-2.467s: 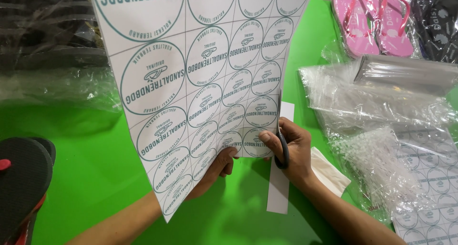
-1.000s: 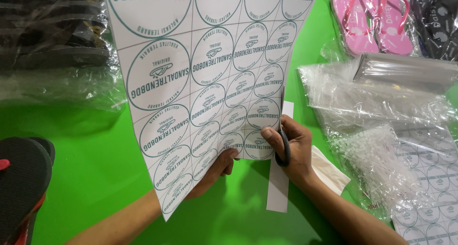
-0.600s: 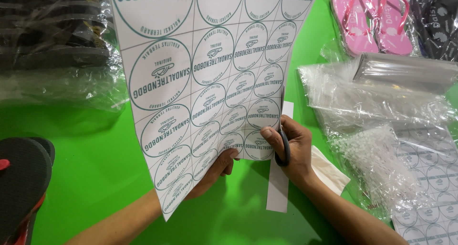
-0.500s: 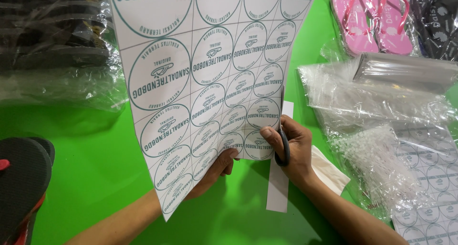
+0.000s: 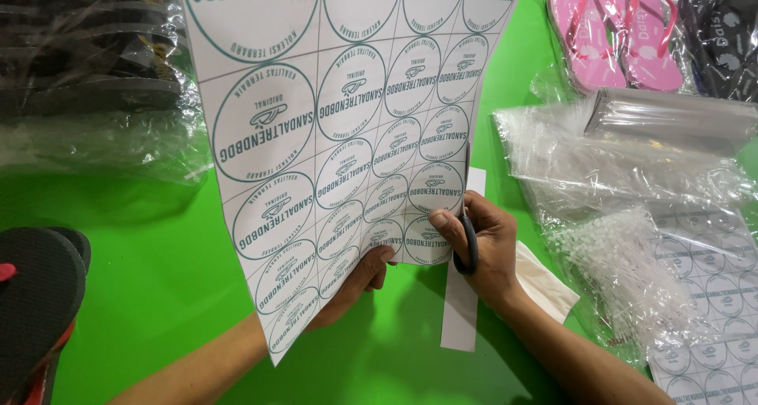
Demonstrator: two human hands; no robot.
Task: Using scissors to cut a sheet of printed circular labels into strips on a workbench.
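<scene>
Head view: left hand [image 5: 355, 283] pinches the thin, floppy label sheet [image 5: 347, 136] at its lower edge; right hand [image 5: 485, 247], fingers closed through black scissors [image 5: 467, 243], cuts centre-frame.

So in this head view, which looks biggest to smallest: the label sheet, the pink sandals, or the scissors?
1. Label sheet, though it is held close to the camera.
2. Pink sandals.
3. Scissors, mostly hidden in the right hand.
</scene>
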